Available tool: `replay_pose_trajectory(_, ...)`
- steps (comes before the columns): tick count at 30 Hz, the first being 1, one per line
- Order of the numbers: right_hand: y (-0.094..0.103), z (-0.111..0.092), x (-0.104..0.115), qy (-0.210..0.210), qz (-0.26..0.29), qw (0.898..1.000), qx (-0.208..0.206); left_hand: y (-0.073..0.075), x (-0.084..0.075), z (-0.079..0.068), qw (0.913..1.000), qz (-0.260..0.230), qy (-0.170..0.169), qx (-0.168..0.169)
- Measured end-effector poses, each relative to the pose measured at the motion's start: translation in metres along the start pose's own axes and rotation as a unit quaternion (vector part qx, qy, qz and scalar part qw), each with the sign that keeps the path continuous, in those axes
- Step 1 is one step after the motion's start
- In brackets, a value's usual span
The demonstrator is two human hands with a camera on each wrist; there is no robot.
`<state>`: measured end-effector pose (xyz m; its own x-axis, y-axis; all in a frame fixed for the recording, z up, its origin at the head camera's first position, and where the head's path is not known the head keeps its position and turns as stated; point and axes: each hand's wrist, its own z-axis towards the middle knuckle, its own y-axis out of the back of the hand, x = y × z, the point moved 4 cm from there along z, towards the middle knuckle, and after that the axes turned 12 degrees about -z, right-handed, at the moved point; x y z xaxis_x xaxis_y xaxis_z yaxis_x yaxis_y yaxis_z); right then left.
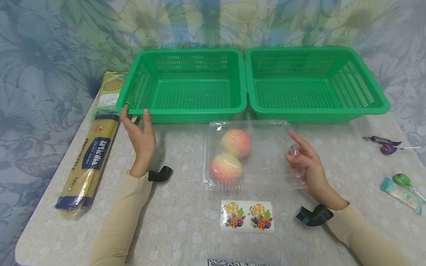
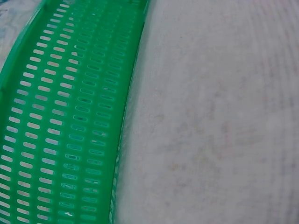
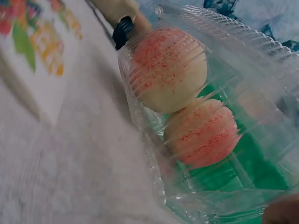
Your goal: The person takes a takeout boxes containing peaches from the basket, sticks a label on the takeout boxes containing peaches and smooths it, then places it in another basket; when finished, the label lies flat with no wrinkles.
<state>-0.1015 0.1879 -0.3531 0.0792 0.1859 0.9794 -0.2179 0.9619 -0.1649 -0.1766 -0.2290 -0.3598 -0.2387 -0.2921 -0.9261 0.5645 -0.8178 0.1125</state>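
A clear plastic clamshell box (image 1: 266, 155) lies on the table with two peaches inside, an upper peach (image 1: 236, 143) and a lower peach (image 1: 227, 169) at its left end. My right hand (image 1: 311, 166) grips the box's right end, thumb bent against it and index finger stretched along the side. At the left, my left hand (image 1: 141, 142) has its fingers spread, with fingertips at the front left corner of the left green basket (image 1: 179, 111). In the right wrist view, the peaches (image 3: 169, 70) show through the ridged plastic.
A second green basket (image 1: 319, 111) stands beside the first. Spaghetti (image 1: 90, 162) and a green-and-yellow packet (image 1: 108, 92) lie at the left. A sticker sheet (image 1: 247, 216) is in front of the box. Lollipops (image 1: 402, 179) and wrapped sweets (image 1: 382, 140) lie at the right.
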Motion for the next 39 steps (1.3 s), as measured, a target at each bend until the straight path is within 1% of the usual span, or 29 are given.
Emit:
replay_pose_trajectory(4, 0.001, 0.004, -0.009, 0.0, -0.005, 1.0, -0.008, 0.0, -0.001, 0.0, 1.0, -0.004, -0.002, 0.001)
replay_pose_trajectory(8, 0.003, 0.004, -0.012, -0.018, -0.064, 0.997, -0.043, -0.001, 0.001, 0.001, 1.0, -0.006, -0.004, 0.0)
replay_pose_trajectory(11, 0.005, 0.005, -0.01, -0.043, -0.132, 0.988, -0.067, 0.0, 0.002, 0.0, 1.0, -0.006, -0.004, -0.002)
replay_pose_trajectory(16, 0.008, 0.006, -0.008, -0.066, -0.209, 0.973, -0.069, 0.0, 0.003, 0.0, 1.0, -0.004, -0.003, 0.0)
replay_pose_trajectory(19, 0.009, 0.005, -0.007, -0.062, -0.268, 0.959, -0.071, 0.002, 0.002, -0.001, 1.0, 0.001, 0.007, 0.002)
replay_pose_trajectory(21, 0.01, 0.004, -0.006, -0.054, -0.32, 0.943, -0.078, 0.003, 0.001, -0.002, 0.9999, 0.001, 0.015, 0.007)
replay_pose_trajectory(22, 0.011, 0.003, -0.005, -0.047, -0.348, 0.933, -0.082, 0.003, 0.001, -0.002, 0.9998, 0.001, 0.019, 0.01)
replay_pose_trajectory(24, 0.014, 0.002, -0.002, -0.032, -0.387, 0.917, -0.096, 0.004, -0.001, -0.002, 0.9993, 0.001, 0.029, 0.022)
replay_pose_trajectory(26, 0.017, 0.001, 0.004, -0.011, -0.402, 0.908, -0.119, 0.005, -0.006, -0.003, 0.997, 0.016, 0.059, 0.047)
replay_pose_trajectory(27, 0.018, 0.0, 0.007, 0.002, -0.401, 0.906, -0.132, 0.006, -0.011, -0.004, 0.994, 0.029, 0.081, 0.067)
replay_pose_trajectory(28, 0.02, 0.0, 0.011, 0.02, -0.393, 0.908, -0.145, 0.008, -0.017, -0.005, 0.9893, 0.047, 0.105, 0.09)
replay_pose_trajectory(29, 0.021, -0.001, 0.015, 0.044, -0.381, 0.911, -0.155, 0.01, -0.024, -0.007, 0.9827, 0.069, 0.127, 0.116)
replay_pose_trajectory(30, 0.022, -0.002, 0.019, 0.076, -0.357, 0.918, -0.158, 0.012, -0.032, -0.01, 0.9736, 0.092, 0.148, 0.147)
replay_pose_trajectory(31, 0.021, -0.003, 0.024, 0.106, -0.343, 0.921, -0.153, 0.015, -0.041, -0.014, 0.9631, 0.115, 0.164, 0.18)
replay_pose_trajectory(32, 0.02, -0.004, 0.028, 0.14, -0.328, 0.924, -0.139, 0.018, -0.049, -0.018, 0.9528, 0.131, 0.175, 0.21)
replay_pose_trajectory(34, 0.013, -0.009, 0.036, 0.194, -0.309, 0.927, -0.089, 0.023, -0.063, -0.028, 0.9332, 0.157, 0.184, 0.266)
replay_pose_trajectory(35, 0.008, -0.012, 0.039, 0.214, -0.311, 0.924, -0.06, 0.026, -0.069, -0.034, 0.9242, 0.165, 0.186, 0.289)
replay_pose_trajectory(36, 0.002, -0.015, 0.042, 0.227, -0.32, 0.919, -0.03, 0.028, -0.074, -0.042, 0.9146, 0.174, 0.188, 0.313)
replay_pose_trajectory(37, -0.004, -0.019, 0.044, 0.239, -0.342, 0.909, -0.007, 0.03, -0.077, -0.049, 0.9045, 0.186, 0.187, 0.335)
replay_pose_trajectory(38, -0.01, -0.023, 0.047, 0.254, -0.35, 0.902, 0.016, 0.031, -0.08, -0.057, 0.8932, 0.198, 0.189, 0.357)
replay_pose_trajectory(39, -0.016, -0.026, 0.049, 0.263, -0.365, 0.893, 0.033, 0.032, -0.082, -0.066, 0.8816, 0.211, 0.189, 0.377)
